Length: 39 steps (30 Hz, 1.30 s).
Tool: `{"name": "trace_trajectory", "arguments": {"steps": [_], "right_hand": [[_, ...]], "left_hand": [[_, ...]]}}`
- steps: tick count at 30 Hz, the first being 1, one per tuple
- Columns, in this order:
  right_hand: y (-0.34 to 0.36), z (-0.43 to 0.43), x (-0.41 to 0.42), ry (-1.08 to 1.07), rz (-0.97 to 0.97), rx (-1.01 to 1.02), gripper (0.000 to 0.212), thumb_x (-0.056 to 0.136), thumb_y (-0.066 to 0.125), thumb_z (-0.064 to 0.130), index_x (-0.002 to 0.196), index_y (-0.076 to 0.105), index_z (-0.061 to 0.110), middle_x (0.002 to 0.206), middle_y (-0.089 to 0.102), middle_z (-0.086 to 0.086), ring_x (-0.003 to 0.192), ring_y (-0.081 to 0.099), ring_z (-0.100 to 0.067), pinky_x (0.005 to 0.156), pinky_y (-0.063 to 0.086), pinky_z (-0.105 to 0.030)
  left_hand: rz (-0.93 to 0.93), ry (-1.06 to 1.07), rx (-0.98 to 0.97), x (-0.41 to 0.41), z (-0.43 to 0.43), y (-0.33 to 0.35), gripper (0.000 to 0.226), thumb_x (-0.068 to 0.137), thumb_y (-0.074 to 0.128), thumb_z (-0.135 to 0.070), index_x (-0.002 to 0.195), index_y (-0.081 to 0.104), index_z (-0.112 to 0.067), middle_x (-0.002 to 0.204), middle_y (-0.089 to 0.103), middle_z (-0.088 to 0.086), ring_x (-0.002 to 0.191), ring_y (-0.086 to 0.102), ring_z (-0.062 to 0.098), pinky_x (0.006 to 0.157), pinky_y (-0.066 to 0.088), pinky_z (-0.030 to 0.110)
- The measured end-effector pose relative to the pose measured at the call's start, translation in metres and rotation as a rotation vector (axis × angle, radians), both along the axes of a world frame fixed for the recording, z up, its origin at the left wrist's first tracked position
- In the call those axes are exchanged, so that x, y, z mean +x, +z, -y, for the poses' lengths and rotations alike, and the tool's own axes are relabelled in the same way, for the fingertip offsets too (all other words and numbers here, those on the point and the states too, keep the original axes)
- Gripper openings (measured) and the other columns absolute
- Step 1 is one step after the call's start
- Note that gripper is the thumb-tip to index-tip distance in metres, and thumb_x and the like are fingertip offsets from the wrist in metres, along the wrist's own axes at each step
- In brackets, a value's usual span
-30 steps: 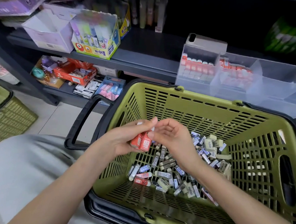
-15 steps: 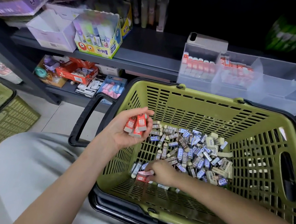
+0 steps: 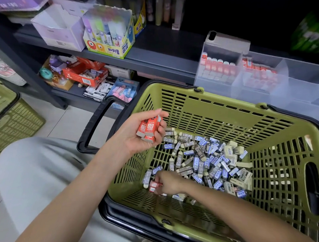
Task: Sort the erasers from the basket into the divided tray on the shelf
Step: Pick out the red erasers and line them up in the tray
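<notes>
Head cam: L hand (image 3: 133,138) clutched stacked red erasers (image 3: 148,128), R hand (image 3: 168,183) pinched another eraser (image 3: 155,184) in basket (image 3: 175,90); overfull L grip might've spilled some.

Bare forearms (image 3: 81,189), pale grey trousers (image 3: 34,169), perhaps

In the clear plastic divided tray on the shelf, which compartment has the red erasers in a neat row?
The leftmost compartment: in the middle compartment they lie jumbled; the rightmost compartment shows none.
</notes>
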State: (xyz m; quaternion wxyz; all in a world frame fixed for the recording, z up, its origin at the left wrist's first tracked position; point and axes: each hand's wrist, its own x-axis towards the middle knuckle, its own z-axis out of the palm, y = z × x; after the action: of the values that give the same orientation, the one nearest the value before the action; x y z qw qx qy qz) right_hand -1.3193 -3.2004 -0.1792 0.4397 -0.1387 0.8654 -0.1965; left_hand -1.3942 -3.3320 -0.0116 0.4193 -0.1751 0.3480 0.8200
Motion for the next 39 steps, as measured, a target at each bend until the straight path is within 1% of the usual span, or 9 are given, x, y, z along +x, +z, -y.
{"name": "trace_trajectory", "arguments": {"steps": [3,7,9,11,17,22,24,34,39], "right_hand": [[-0.002,-0.003,0.002,-0.076,0.094,-0.08,0.042,0.086,0.065,0.027,0.122,0.051,0.01,0.119,0.058,-0.008,0.093,0.052,-0.018,0.075,0.038,-0.025],[0.014,-0.01,-0.004,-0.28,0.188,-0.276,0.037,0.083,0.069,0.017,0.118,0.058,0.008,0.112,0.065,-0.006,0.096,0.062,-0.016,0.082,0.047,-0.023],[0.038,-0.02,-0.011,-0.396,0.206,-0.421,0.028,0.085,0.066,0.014,0.112,0.061,0.009,0.098,0.067,-0.001,0.078,0.064,-0.004,0.065,0.05,-0.016],[0.07,-0.034,-0.02,-0.539,0.23,-0.576,0.024,0.087,0.062,0.012,0.111,0.06,0.008,0.097,0.068,-0.003,0.077,0.065,-0.01,0.057,0.051,-0.018],[0.163,-0.072,-0.036,-0.937,0.012,-0.988,0.024,0.087,0.06,0.01,0.111,0.062,0.007,0.09,0.069,-0.007,0.067,0.066,-0.014,0.052,0.053,-0.022],[0.204,-0.077,-0.047,-0.897,-0.247,-0.952,0.023,0.086,0.062,0.01,0.109,0.063,0.006,0.086,0.068,-0.005,0.063,0.06,-0.021,0.048,0.051,-0.024],[0.215,-0.08,-0.052,-0.916,-0.296,-0.971,0.02,0.087,0.063,0.011,0.106,0.066,0.007,0.077,0.068,-0.004,0.056,0.054,-0.021,0.043,0.048,-0.022],[0.238,-0.105,-0.085,-0.946,-0.334,-0.99,0.021,0.091,0.058,0.024,0.107,0.07,0.018,0.056,0.056,0.003,0.045,0.041,-0.006,0.041,0.033,-0.017],[0.24,-0.122,-0.118,-0.971,-0.338,-0.961,0.022,0.097,0.048,0.012,0.114,0.062,0.011,0.066,0.056,-0.005,0.051,0.044,-0.01,0.046,0.038,-0.019]], "left_hand": [[-0.008,0.004,-0.008,0.0,0.0,0.0,0.02,0.073,0.063,-0.02,0.09,0.062,-0.008,0.064,0.059,0.004,0.047,0.055,0.01,0.038,0.046,0.018],[-0.014,0.021,-0.043,0.001,-0.001,0.001,0.023,0.069,0.065,-0.013,0.09,0.063,-0.006,0.066,0.06,0.006,0.048,0.057,0.012,0.039,0.048,0.02],[-0.005,0.032,-0.073,0.002,-0.001,0.0,0.025,0.065,0.067,-0.01,0.09,0.064,-0.005,0.067,0.06,0.008,0.049,0.057,0.014,0.041,0.049,0.022],[0.011,0.045,-0.096,0.003,-0.001,0.0,0.031,0.061,0.071,-0.007,0.091,0.063,-0.004,0.068,0.06,0.009,0.051,0.057,0.015,0.043,0.05,0.023],[-0.085,0.008,-0.226,-0.001,-0.011,0.007,0.034,0.061,0.071,-0.006,0.094,0.062,-0.008,0.066,0.065,0.01,0.052,0.062,0.018,0.045,0.052,0.025],[-0.24,-0.125,-0.265,-0.006,-0.044,0.019,0.047,0.057,0.079,-0.018,0.101,0.063,-0.013,0.074,0.069,0.008,0.059,0.064,0.018,0.049,0.052,0.027],[-0.31,-0.138,-0.259,-0.012,-0.056,0.025,0.039,0.056,0.08,-0.022,0.093,0.068,-0.017,0.076,0.068,0.008,0.058,0.06,0.017,0.046,0.05,0.026],[-0.378,-0.131,-0.189,-0.049,-0.089,0.043,0.017,0.061,0.077,-0.032,0.077,0.075,-0.026,0.073,0.064,0.006,0.051,0.056,0.014,0.042,0.044,0.023],[-0.318,-0.025,-0.094,-0.074,-0.1,0.05,0.003,0.063,0.071,-0.026,0.061,0.073,-0.024,0.067,0.063,0.006,0.045,0.055,0.014,0.039,0.043,0.02]]}}
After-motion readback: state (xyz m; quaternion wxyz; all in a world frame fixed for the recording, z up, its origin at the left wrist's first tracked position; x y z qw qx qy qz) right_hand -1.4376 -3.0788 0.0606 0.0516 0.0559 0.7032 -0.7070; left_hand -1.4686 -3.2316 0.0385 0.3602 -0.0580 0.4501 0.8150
